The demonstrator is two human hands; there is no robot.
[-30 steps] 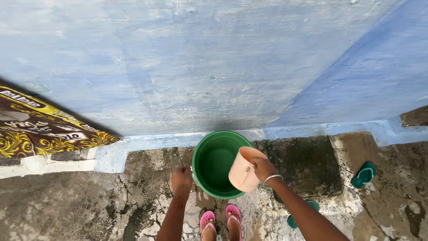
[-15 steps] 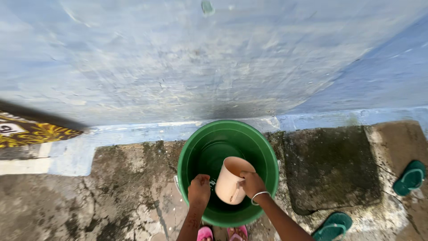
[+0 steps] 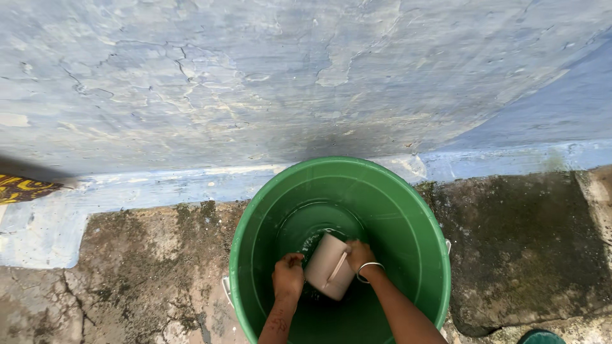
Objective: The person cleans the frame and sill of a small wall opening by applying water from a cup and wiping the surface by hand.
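A cracked blue wall (image 3: 268,83) stands behind the green bucket (image 3: 408,210), inside which the pale pink jug (image 3: 326,267) dips at the shallow water, the right hand (image 3: 358,255) with fingers closed on its handle, the left hand (image 3: 288,275) curled loosely just beside it.

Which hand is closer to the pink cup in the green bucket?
Right. The right hand grips the pink cup by its handle; the left hand is just beside it, inside the green bucket.

Cracked blue wall (image 3: 255,83), patterned cloth (image 3: 25,189) far left, green sandal (image 3: 540,336) btm right.
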